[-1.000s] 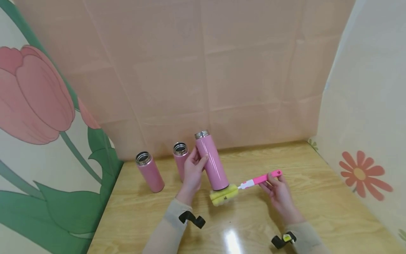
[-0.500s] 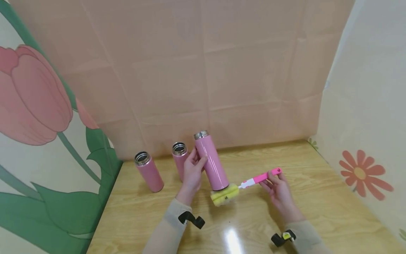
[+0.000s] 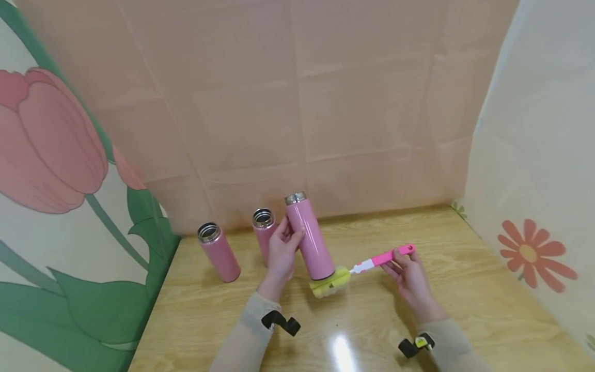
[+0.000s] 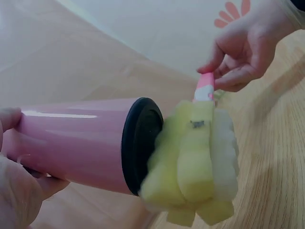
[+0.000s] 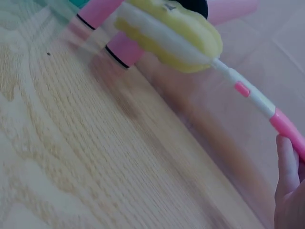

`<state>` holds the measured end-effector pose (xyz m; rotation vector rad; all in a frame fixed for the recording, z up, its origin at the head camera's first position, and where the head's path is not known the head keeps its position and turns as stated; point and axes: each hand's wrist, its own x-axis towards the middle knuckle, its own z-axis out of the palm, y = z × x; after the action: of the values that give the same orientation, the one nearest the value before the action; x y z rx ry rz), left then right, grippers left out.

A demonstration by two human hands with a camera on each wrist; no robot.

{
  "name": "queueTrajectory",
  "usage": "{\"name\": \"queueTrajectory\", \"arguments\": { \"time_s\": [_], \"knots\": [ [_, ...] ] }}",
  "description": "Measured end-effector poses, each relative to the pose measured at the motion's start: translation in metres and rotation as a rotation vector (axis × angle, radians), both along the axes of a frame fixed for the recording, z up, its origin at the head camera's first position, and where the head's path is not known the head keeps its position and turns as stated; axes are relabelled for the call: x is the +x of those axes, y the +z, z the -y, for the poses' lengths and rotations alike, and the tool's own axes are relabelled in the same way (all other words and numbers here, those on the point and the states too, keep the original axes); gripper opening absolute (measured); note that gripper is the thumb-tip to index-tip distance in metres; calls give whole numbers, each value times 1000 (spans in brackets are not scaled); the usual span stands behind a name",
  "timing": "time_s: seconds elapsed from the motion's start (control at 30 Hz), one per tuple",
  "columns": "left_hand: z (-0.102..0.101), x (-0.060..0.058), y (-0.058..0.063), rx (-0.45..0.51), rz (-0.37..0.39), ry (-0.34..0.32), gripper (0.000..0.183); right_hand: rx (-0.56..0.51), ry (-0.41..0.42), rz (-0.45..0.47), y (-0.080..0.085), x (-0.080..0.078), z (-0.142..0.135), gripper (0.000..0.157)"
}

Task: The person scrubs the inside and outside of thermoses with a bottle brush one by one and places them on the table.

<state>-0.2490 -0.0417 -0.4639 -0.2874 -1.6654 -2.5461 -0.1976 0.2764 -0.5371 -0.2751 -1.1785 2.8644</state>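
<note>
My left hand [image 3: 281,258] grips a pink steel bottle [image 3: 310,237] around its middle. The bottle leans, its open metal neck up and to the left, its black base [image 4: 143,143] facing down to the right. Between the fingers and thumb of my right hand [image 3: 411,281] is the pink end of a bottle brush [image 3: 382,258] with a white stem. Its yellow and white sponge head [image 4: 195,162] lies against the bottle's base, above the table. In the right wrist view the sponge head [image 5: 174,36] overlaps the dark base.
Two more pink bottles stand uncapped on the wooden table [image 3: 186,320]: one at the left [image 3: 219,253], and another bottle [image 3: 263,227] partly behind my left hand. A peach cloth [image 3: 241,103] hangs at the back, with flower-printed walls on both sides.
The sponge head shifts slightly and turns against the bottle's base as my right hand moves a little. The held bottle stays almost in place, and the standing bottles have not moved.
</note>
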Motion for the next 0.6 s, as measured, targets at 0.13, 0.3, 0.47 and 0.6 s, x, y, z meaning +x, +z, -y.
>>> {"name": "queueTrajectory", "arguments": {
  "time_s": [0.13,0.3,0.47,0.6],
  "knots": [
    [0,-2,0,1,-7,3,73,-54,43,-58,-3,-2,-2,12],
    [2,-3,0,21,-14,10,71,-131,75,-92,-5,-2,-6,15],
    [3,-3,-2,44,-6,16,69,-228,89,-86,-10,0,-15,15],
    [3,-4,-3,44,7,46,71,-355,92,-86,-12,3,-26,14]
  ]
}}
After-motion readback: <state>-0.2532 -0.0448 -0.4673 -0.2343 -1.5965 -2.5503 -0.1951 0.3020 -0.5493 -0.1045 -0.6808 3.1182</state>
